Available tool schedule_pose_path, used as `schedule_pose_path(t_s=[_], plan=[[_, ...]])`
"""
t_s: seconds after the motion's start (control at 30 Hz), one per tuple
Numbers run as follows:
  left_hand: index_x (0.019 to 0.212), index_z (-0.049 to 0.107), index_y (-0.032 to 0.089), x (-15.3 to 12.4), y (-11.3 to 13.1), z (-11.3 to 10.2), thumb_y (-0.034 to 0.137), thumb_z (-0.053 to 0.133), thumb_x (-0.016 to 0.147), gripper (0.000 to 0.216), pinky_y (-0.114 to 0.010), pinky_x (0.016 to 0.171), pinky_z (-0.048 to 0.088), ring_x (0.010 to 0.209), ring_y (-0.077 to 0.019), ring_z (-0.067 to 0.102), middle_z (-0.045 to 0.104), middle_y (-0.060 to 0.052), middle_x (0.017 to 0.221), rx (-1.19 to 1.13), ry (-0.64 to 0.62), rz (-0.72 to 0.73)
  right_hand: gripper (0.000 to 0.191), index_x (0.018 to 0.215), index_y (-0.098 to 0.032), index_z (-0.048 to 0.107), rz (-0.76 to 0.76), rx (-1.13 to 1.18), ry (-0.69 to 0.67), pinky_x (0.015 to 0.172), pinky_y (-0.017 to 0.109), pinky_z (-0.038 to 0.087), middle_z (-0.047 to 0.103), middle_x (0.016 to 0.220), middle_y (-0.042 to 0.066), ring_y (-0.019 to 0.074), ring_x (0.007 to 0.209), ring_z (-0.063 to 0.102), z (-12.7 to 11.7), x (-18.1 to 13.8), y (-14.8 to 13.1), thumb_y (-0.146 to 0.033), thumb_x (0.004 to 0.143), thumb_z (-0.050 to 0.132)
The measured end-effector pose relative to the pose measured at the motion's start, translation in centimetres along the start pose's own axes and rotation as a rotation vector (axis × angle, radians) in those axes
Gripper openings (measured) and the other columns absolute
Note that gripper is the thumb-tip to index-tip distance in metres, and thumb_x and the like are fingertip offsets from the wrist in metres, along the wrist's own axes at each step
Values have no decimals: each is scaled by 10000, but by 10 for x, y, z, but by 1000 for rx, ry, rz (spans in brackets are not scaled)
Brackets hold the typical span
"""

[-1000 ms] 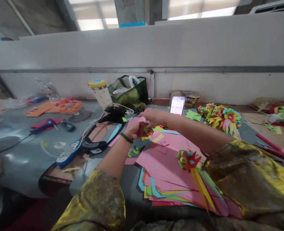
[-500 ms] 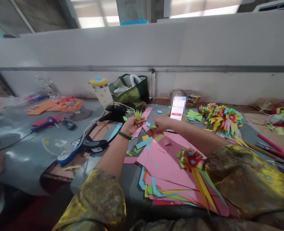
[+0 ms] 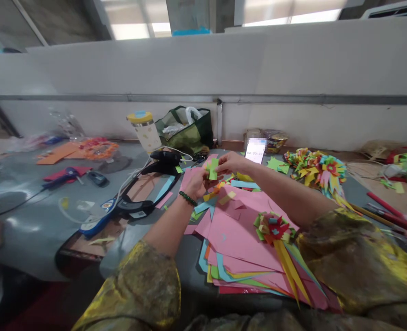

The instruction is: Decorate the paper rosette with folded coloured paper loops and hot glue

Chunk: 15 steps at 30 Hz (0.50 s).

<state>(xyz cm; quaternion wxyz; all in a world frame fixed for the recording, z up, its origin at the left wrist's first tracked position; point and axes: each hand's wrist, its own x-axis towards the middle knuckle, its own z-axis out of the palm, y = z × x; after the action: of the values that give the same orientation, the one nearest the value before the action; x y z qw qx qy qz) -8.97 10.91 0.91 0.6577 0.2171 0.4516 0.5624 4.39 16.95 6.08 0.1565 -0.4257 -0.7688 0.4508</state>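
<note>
My left hand (image 3: 197, 183), with a dark green bead bracelet at its wrist, is closed on a light green paper piece (image 3: 212, 169) with cut edges. At the right edge of this paper, the fingertips of my right hand (image 3: 231, 163) pinch it. Both hands are above the far edge of a stack of pink and other coloured paper sheets (image 3: 238, 234). On the stack rests a paper flower (image 3: 275, 227) with a red centre and yellow and green streamers. Blue, orange and yellow paper scraps (image 3: 208, 196) lie beneath my hands.
A phone (image 3: 254, 151) stands behind my right hand, near a patterned tub (image 3: 275, 140). More paper flowers (image 3: 322, 168) are piled to the right. Leftward are a yellow-lidded tumbler (image 3: 144, 132), a green bag (image 3: 186, 131), a black headset-like device (image 3: 134, 207) and a glue gun (image 3: 64, 178).
My right hand has risen from the scraps and met my left hand at the green paper. My left hand has shifted slightly right. The phone screen now displays large digits.
</note>
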Motion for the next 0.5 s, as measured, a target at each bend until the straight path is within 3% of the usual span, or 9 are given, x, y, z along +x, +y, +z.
schedule_pose_path(t_s=[0.13, 0.2, 0.27, 0.4, 0.5], plan=[[859, 667, 122, -5, -2, 7, 158, 466, 893, 207, -246, 534, 559, 526, -165, 676, 661, -39, 571, -42, -19, -22, 160, 613, -146, 631, -96, -401, 86, 523, 187, 352, 553, 546, -42, 110, 569, 534, 15, 3, -2, -120, 734, 732], [862, 658, 128, -4, -1, 6, 98, 477, 871, 183, -210, 488, 522, 467, -136, 636, 640, -17, 541, -53, 17, -31, 80, 776, -150, 711, -142, -549, 163, 549, 194, 356, 630, 657, -19, 133, 650, 577, 13, 4, -4, -210, 757, 761], [890, 657, 119, -2, 1, 3, 43, 459, 837, 219, -205, 478, 514, 467, -132, 633, 660, -28, 564, -59, 45, -38, 155, 867, -147, 745, -140, -659, 171, 571, 207, 368, 672, 730, 11, 151, 694, 600, 7, 4, -3, -294, 839, 707], [896, 652, 102, 1, 10, -6, 48, 413, 826, 254, -222, 491, 527, 499, -150, 660, 673, -48, 583, -93, 92, -17, 207, 880, -137, 783, 3, -919, -168, 560, 236, 380, 709, 764, 56, 196, 722, 638, 1, -2, 5, -326, 850, 702], [904, 644, 103, 1, 16, -11, 68, 412, 817, 250, -217, 497, 523, 518, -155, 675, 674, -47, 586, -123, 127, 17, 249, 1054, -147, 771, 49, -1034, -214, 585, 240, 413, 740, 977, 107, 242, 866, 675, 2, -7, 10, -262, 848, 692]])
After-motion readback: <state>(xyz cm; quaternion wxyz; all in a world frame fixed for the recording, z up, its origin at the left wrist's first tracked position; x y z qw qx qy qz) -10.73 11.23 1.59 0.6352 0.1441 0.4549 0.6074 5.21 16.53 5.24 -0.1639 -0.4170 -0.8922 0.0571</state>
